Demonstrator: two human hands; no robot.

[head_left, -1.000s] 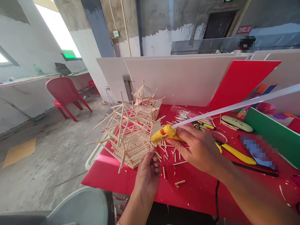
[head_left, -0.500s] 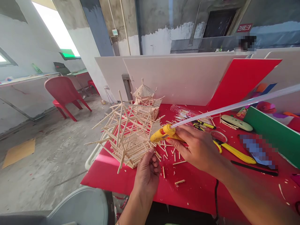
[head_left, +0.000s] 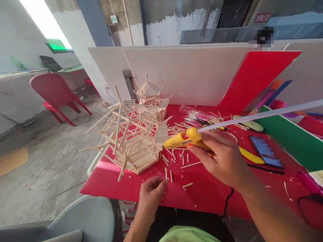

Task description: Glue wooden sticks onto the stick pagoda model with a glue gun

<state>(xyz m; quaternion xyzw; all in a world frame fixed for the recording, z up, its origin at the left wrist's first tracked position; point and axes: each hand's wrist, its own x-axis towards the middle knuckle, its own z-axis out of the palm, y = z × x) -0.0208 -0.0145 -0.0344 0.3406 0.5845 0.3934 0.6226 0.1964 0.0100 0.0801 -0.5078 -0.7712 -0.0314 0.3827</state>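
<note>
Right hand grips glue gun, nozzle at right edge of stick frame on red surface. Left hand pinched narrow by short stick; we cannot tell if gripped. Frame likely light, stiff, fragile; we favour holding base.

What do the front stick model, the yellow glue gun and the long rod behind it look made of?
Front stick model: probably bare wood; pale, matte, unpainted round sticks.
Yellow glue gun: likely hard plastic; smooth, evenly coloured moulded body.
Long rod: translucent and slightly shiny, probably hot-melt glue, though clear plastic would look similar.
</note>
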